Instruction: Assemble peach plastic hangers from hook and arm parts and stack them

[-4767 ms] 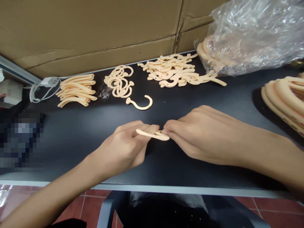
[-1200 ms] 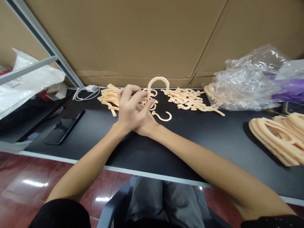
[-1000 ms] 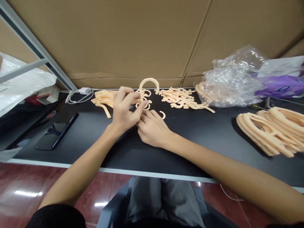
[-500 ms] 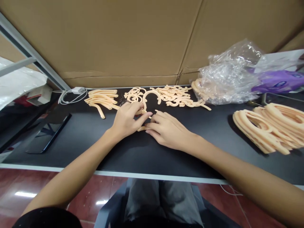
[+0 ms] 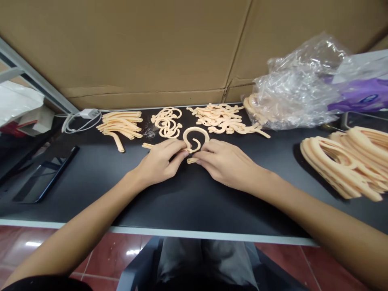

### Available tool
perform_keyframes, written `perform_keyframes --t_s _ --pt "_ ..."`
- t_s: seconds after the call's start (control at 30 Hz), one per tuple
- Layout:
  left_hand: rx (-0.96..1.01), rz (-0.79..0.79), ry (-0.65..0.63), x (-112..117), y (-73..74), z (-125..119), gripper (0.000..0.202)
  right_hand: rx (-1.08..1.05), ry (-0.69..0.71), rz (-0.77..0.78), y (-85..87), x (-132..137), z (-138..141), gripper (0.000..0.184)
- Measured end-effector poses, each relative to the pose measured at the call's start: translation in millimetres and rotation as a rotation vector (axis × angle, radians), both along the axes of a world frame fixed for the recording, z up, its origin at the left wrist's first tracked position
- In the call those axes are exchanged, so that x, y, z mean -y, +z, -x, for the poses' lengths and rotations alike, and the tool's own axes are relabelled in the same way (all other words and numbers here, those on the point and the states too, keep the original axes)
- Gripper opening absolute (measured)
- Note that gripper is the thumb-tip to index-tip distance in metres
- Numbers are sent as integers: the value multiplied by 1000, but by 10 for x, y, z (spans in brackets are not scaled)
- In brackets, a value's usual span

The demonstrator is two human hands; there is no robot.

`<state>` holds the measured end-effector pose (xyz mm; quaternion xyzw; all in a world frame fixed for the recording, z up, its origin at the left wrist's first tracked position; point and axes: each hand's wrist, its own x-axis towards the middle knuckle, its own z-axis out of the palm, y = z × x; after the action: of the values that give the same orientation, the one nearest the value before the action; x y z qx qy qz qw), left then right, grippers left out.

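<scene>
Between my hands is a pale cream hook-shaped piece (image 5: 194, 129), its round arc standing out past the fingertips. A smaller curl (image 5: 199, 144) shows inside the arc; whether the two are joined I cannot tell. The thumb and fingers of my left hand (image 5: 163, 161) pinch the hook's lower left end. My right hand (image 5: 222, 161) has its fingers closed at the arc's right side. A short pale end (image 5: 192, 160) pokes out below the right fingertips, the rest of it hidden. Left of my left hand, another pale strip end (image 5: 147, 145) shows.
Behind lie piles of long pale strips (image 5: 121, 124), small curls (image 5: 167, 123) and wavy pieces (image 5: 220, 117). Stacked larger pale frames (image 5: 330, 165) and crumpled clear plastic bags (image 5: 297, 93) are at right. A phone (image 5: 47, 178) and white cable (image 5: 71, 123) lie left.
My right hand has moved up to the hook's right side, and the small curl now shows inside the arc. My left hand stays at the hook's lower end. The view has shifted slightly.
</scene>
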<state>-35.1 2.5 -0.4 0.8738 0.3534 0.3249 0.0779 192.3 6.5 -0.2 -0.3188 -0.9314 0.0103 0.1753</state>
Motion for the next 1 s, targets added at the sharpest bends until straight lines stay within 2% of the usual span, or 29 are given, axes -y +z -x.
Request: perform_keyframes --t_s 0.17,0.3,0.43,0.63,0.83,1.0 --pt "68 57 19 26 1 -35 13 115 -82 40 113 -15 -31 28" --pt "104 104 38 40 36 -63 10 46 -139 197 205 -33 -96 28" --pt "153 124 10 38 56 -75 7 -105 -97 327 222 -62 -130 28" --pt "198 105 -19 45 51 -67 5 -157 -14 432 234 -97 -145 28" --pt "215 38 -14 60 25 -74 6 -150 -4 449 261 -91 -149 29" --pt "257 62 -25 70 -6 -66 9 -126 4 395 264 -57 -140 29"
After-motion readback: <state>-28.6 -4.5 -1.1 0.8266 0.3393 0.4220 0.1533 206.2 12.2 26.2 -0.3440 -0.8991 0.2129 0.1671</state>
